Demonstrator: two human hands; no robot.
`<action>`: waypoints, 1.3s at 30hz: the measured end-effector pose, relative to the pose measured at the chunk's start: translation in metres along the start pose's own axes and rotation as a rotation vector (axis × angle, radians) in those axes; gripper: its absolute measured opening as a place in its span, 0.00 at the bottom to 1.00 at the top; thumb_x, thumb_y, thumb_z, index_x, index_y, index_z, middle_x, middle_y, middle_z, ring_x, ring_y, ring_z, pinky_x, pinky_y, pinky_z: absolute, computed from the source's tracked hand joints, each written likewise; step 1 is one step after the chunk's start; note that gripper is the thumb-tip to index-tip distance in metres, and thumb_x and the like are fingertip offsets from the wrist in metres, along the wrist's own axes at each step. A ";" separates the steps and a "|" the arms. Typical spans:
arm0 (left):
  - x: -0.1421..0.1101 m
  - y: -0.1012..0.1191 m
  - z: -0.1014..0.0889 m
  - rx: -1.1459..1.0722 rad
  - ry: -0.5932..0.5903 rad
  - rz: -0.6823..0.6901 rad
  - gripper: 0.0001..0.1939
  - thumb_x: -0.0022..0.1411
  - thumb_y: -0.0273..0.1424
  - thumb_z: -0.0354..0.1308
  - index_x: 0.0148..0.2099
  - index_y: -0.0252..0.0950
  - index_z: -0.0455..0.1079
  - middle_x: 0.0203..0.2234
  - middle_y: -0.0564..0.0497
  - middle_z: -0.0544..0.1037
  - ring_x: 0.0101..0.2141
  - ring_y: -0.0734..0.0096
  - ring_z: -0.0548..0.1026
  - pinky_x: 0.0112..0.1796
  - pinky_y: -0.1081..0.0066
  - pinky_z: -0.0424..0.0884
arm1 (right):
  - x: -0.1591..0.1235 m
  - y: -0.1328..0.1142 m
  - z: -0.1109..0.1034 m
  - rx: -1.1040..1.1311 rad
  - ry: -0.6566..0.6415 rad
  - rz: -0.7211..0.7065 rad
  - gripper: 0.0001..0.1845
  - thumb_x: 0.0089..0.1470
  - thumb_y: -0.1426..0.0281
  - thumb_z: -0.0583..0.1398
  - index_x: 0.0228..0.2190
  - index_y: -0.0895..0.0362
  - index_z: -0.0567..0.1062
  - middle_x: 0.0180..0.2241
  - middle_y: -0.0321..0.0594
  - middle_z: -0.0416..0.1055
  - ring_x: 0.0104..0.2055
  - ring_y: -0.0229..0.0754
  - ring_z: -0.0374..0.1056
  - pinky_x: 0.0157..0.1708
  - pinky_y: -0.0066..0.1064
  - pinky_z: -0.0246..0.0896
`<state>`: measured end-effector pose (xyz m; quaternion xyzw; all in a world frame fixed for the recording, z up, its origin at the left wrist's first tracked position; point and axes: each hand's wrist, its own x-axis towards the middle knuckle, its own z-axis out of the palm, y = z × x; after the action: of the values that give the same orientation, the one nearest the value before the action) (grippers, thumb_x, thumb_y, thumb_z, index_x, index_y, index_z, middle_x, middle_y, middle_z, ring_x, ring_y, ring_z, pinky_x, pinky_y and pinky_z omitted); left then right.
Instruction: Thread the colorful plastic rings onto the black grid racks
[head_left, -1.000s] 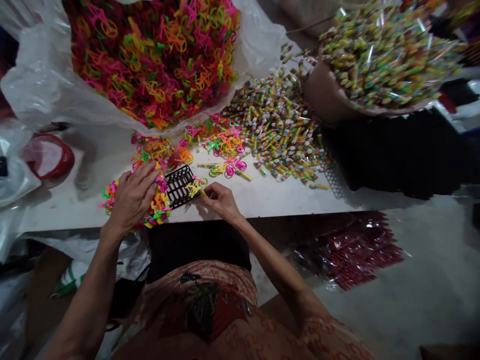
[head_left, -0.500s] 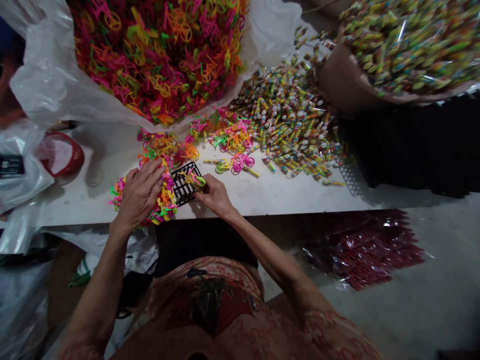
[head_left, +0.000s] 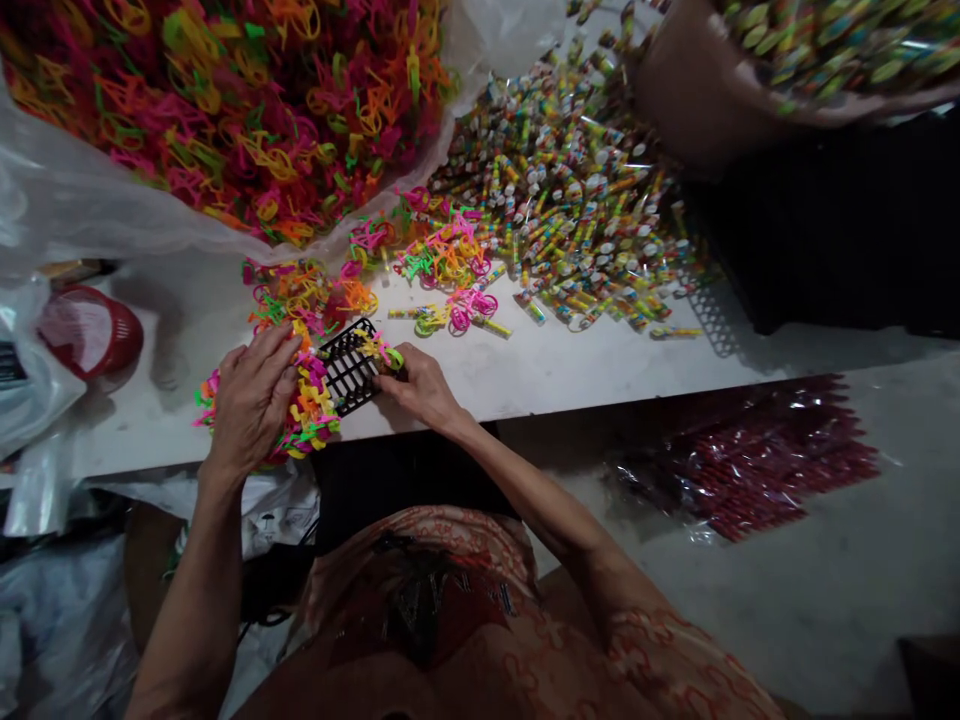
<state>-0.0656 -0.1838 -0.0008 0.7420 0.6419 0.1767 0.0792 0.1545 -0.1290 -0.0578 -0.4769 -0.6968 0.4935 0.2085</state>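
A small black grid tray lies near the front edge of the white table. My left hand rests fingers spread on a heap of neon plastic toy pieces packed on the tray's left part. My right hand pinches a yellow and pink plastic piece at the tray's right end. Loose neon pieces lie just beyond the tray.
A big clear bag of neon plastic pieces fills the back left. Small wrapped candy tubes are spread at the back right, beside a brown basin holding more. A red bowl stands at left. Red packets lie on the floor.
My right hand has pushed the plastic piece leftward onto the tray's right end. My left hand stays on the heap. The view has shifted closer.
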 end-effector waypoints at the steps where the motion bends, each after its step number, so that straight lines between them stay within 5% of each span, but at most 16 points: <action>1: 0.000 0.000 0.000 -0.003 0.000 -0.002 0.20 0.71 0.36 0.44 0.62 0.51 0.64 0.61 0.49 0.69 0.61 0.63 0.66 0.59 0.54 0.61 | 0.000 0.001 0.000 0.023 0.004 -0.015 0.01 0.50 0.72 0.58 0.29 0.56 0.69 0.32 0.36 0.67 0.34 0.39 0.63 0.35 0.28 0.57; 6: 0.000 -0.001 0.001 -0.010 0.002 0.003 0.20 0.71 0.36 0.45 0.62 0.49 0.65 0.61 0.48 0.69 0.61 0.61 0.66 0.58 0.53 0.61 | 0.004 -0.006 0.016 0.064 0.006 -0.095 0.01 0.49 0.74 0.58 0.28 0.57 0.70 0.32 0.35 0.68 0.34 0.39 0.64 0.35 0.28 0.57; 12: 0.001 -0.001 0.002 0.023 0.002 0.009 0.20 0.71 0.37 0.43 0.60 0.43 0.67 0.60 0.46 0.71 0.60 0.61 0.68 0.58 0.56 0.61 | 0.007 -0.018 0.040 -0.190 -0.117 -0.167 0.05 0.56 0.75 0.56 0.34 0.57 0.72 0.37 0.40 0.72 0.39 0.41 0.67 0.37 0.29 0.56; 22: 0.000 0.001 0.006 0.053 -0.023 -0.013 0.21 0.72 0.38 0.39 0.61 0.46 0.64 0.62 0.48 0.68 0.63 0.63 0.63 0.60 0.56 0.56 | 0.002 -0.019 0.034 -0.389 -0.194 -0.100 0.11 0.56 0.74 0.55 0.40 0.58 0.74 0.41 0.44 0.75 0.42 0.44 0.70 0.36 0.30 0.57; 30: -0.001 0.007 0.004 0.070 -0.056 -0.005 0.22 0.73 0.39 0.38 0.62 0.43 0.62 0.64 0.48 0.66 0.65 0.62 0.59 0.62 0.52 0.50 | 0.003 -0.015 0.036 -0.338 -0.088 -0.071 0.09 0.56 0.71 0.58 0.35 0.57 0.78 0.36 0.41 0.75 0.39 0.42 0.70 0.37 0.28 0.58; 39: -0.001 0.009 0.005 0.092 -0.104 0.053 0.26 0.73 0.42 0.36 0.63 0.38 0.62 0.64 0.43 0.64 0.64 0.56 0.59 0.61 0.50 0.51 | 0.001 -0.024 0.037 -0.554 -0.239 -0.102 0.12 0.59 0.72 0.56 0.42 0.60 0.76 0.41 0.47 0.75 0.42 0.45 0.72 0.38 0.30 0.61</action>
<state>-0.0556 -0.1858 -0.0030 0.7697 0.6245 0.1104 0.0736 0.1149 -0.1471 -0.0524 -0.4185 -0.8476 0.3260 0.0116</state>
